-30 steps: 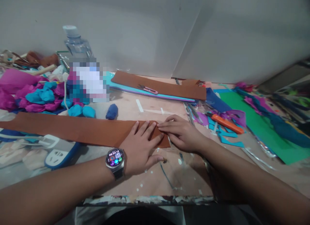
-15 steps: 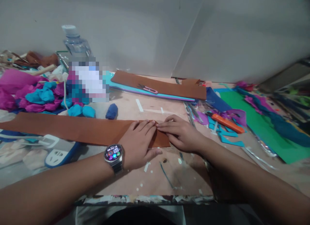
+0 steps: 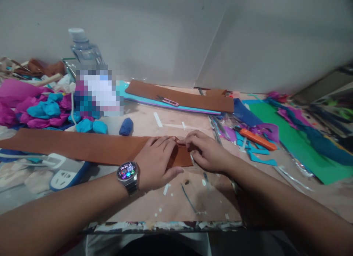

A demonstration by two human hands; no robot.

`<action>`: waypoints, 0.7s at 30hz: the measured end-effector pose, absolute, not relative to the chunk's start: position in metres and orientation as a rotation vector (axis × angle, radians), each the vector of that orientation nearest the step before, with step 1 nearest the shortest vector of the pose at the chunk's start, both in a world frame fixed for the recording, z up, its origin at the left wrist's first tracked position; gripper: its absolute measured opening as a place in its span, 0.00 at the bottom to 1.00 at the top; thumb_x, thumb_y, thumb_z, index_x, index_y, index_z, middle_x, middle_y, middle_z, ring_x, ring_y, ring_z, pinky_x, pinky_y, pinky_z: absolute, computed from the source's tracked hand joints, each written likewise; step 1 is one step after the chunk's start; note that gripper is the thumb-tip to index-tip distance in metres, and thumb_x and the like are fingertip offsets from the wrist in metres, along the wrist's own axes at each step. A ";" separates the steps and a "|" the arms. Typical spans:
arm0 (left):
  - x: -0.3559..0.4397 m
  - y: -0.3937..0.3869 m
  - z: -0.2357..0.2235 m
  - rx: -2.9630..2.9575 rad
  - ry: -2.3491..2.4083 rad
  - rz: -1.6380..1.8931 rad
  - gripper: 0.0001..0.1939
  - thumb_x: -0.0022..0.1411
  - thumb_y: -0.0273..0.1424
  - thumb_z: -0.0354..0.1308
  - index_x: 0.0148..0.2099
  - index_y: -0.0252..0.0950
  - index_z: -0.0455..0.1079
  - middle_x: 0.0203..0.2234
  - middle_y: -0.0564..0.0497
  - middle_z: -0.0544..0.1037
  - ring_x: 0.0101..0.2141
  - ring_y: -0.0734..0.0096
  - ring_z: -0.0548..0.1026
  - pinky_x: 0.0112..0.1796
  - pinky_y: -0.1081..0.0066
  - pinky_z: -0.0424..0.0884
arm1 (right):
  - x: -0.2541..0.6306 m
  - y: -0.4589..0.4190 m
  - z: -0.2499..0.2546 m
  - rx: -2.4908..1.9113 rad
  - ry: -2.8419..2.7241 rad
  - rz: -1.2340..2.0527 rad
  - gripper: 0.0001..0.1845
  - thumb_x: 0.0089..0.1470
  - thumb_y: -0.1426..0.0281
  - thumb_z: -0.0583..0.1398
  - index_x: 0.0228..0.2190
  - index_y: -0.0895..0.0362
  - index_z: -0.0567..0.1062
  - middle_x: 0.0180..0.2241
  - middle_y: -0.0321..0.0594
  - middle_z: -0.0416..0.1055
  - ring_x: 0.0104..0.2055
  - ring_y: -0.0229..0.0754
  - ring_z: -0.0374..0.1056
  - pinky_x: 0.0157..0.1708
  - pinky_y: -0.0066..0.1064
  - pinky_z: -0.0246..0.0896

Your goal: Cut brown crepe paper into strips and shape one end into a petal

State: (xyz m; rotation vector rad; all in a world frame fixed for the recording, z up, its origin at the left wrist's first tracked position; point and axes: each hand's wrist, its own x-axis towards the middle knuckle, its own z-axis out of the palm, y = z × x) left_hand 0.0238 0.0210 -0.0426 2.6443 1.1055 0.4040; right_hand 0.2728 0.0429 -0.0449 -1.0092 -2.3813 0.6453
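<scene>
A long brown strip [image 3: 104,147] of thin, sheet-like material lies across the table, its right end under my hands. My left hand [image 3: 157,157], with a watch on the wrist, rests flat on the strip, fingers spread a little and thumb out below its lower edge. At the strip's upper right edge, the extended index finger of my right hand [image 3: 205,151] touches a small raised fold. The other right fingers are bent, and its thumb sits apart near the strip's right end. Between the hands the strip looks creased.
Behind lie another brown piece [image 3: 179,96] with pink thread snips [image 3: 168,100] on it. An orange cutter [image 3: 257,139], teal scraps and a green sheet [image 3: 298,138] are right. Left are a power strip [image 3: 64,177], coloured bundles [image 3: 44,109], and a bottle [image 3: 85,50].
My right hand's fingers have gone from lying along the strip to bent, with the index finger pointing onto its edge. My left hand stays flat in place.
</scene>
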 end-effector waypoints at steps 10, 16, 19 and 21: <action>0.022 0.022 -0.041 2.691 1.078 0.389 0.38 0.71 0.57 0.47 0.69 0.34 0.63 0.68 0.40 0.66 0.66 0.47 0.62 0.61 0.47 0.57 | 0.274 0.044 -0.046 -1.014 -2.394 0.607 0.18 0.51 0.86 0.57 0.38 0.53 0.69 0.45 0.45 0.67 0.47 0.48 0.71 0.49 0.41 0.71; 0.021 0.023 -0.044 2.738 1.074 0.368 0.36 0.71 0.57 0.45 0.66 0.36 0.68 0.68 0.39 0.65 0.66 0.46 0.62 0.61 0.45 0.57 | 0.274 0.045 -0.045 -1.053 -2.398 0.566 0.15 0.53 0.84 0.58 0.37 0.53 0.70 0.44 0.45 0.67 0.48 0.48 0.70 0.50 0.42 0.70; 0.020 0.023 -0.044 2.742 1.073 0.370 0.35 0.71 0.57 0.45 0.65 0.37 0.68 0.68 0.39 0.66 0.66 0.47 0.62 0.61 0.45 0.57 | 0.273 0.045 -0.044 -1.064 -2.397 0.555 0.14 0.54 0.84 0.58 0.37 0.53 0.70 0.44 0.46 0.68 0.49 0.49 0.70 0.50 0.42 0.70; 0.021 0.022 -0.044 2.741 1.073 0.374 0.35 0.71 0.57 0.45 0.64 0.38 0.69 0.68 0.39 0.66 0.65 0.46 0.63 0.60 0.44 0.57 | 0.273 0.046 -0.044 -1.062 -2.399 0.538 0.13 0.55 0.83 0.59 0.37 0.53 0.71 0.44 0.46 0.68 0.50 0.50 0.70 0.50 0.43 0.70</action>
